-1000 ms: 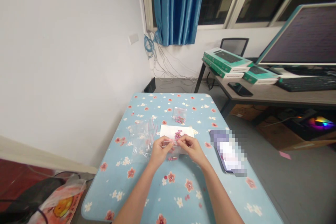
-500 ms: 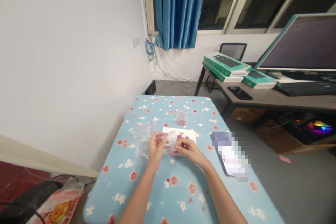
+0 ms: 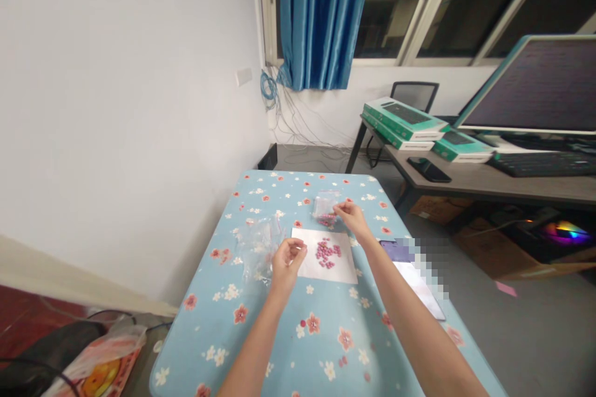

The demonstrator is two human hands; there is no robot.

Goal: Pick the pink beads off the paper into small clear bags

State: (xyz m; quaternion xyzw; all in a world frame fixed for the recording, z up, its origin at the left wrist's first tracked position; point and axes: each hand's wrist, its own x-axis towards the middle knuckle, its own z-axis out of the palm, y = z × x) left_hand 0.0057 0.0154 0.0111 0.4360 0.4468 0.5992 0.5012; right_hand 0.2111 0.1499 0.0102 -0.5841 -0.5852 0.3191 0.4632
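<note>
My right hand [image 3: 350,218] reaches to the far part of the table, its thumb and fingertips pinched at the right edge of a small clear zip bag [image 3: 323,206]. Pink beads show at the bottom of that bag; whether one or more bags lie stacked there I cannot tell. Loosely curled, my left hand [image 3: 287,257] hovers at the left edge of a white sheet of paper [image 3: 305,270], with nothing visible in its fingers. A cluster of loose pink beads [image 3: 326,253] rests on the paper. Left of it lie several clear plastic bags [image 3: 256,245].
A flowered blue tablecloth [image 3: 261,335] covers the table, with a single dark pink bead [image 3: 302,324] near the front. A partly blurred phone [image 3: 421,288] lies at the right edge. Beyond stands a desk with green keyboard boxes [image 3: 405,121], a black phone [image 3: 428,169] and a monitor [image 3: 535,84].
My right hand has moved forward from above the paper to the small bag at the back. The clear bag that was between both hands has left my left hand. The bead cluster is uncovered.
</note>
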